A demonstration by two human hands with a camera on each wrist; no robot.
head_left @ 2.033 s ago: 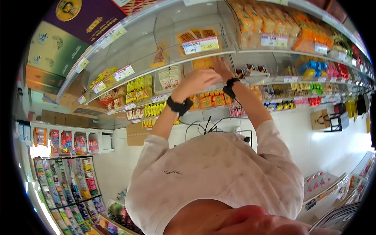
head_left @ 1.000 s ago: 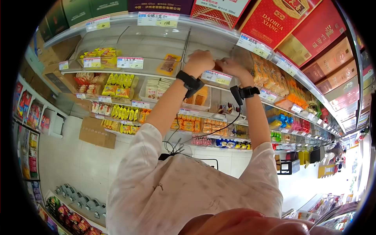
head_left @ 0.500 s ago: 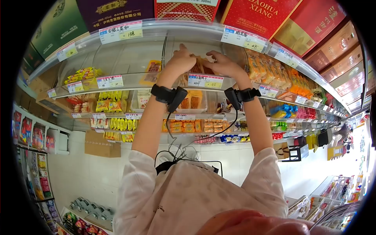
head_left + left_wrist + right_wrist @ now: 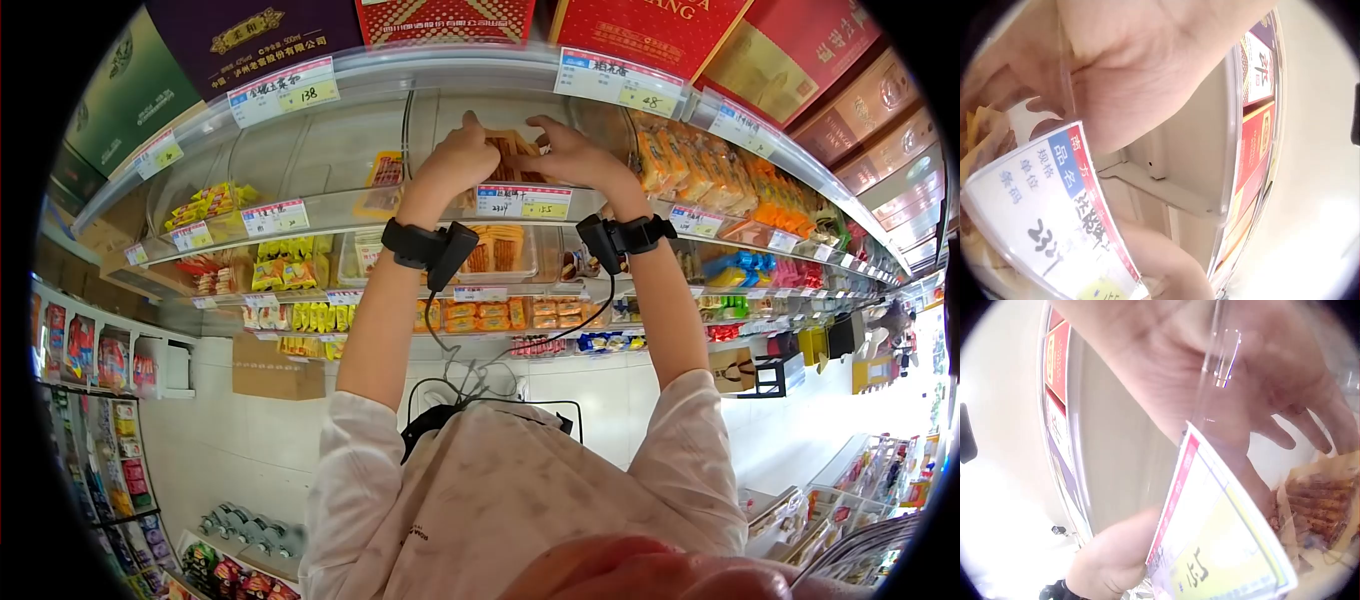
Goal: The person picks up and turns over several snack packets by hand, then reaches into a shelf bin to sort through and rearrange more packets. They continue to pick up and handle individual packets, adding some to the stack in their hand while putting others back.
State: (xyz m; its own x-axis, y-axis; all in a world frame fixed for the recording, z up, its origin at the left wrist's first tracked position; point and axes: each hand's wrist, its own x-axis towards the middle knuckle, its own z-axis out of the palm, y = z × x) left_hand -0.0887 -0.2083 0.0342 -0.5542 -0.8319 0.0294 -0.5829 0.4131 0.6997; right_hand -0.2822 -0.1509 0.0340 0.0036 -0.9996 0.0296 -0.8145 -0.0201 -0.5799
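Several flat packets of brown, strip-like food with orange-yellow edging [image 4: 515,155] lie in a clear shelf bin, between the two hands. At their left side is my left hand [image 4: 460,160], one finger extended forward. My right hand [image 4: 582,162] reaches over the bin front from the right, its fingers spread and the thumb side at the packets. In the right wrist view, a packet [image 4: 1322,503] shows close below the spread fingers [image 4: 1275,432]. Through the clear front in the left wrist view, packet edges [image 4: 985,134] show beside my left fingers, which are partly hidden by the price tag [image 4: 1054,212].
Boxed liquor [image 4: 260,45] lines the shelf above, behind a price rail. Left of the bin lies one orange packet [image 4: 385,170]; orange-wrapped snacks [image 4: 690,175] fill the right neighbour. Lower tiers hold more snacks. Cables [image 4: 460,375] hang from both wrist cameras.
Both hands have gone from the lower tray up into the upper bin. Over the last half second they have stayed around the packets, the right fingers spreading slightly; the head view has shifted.
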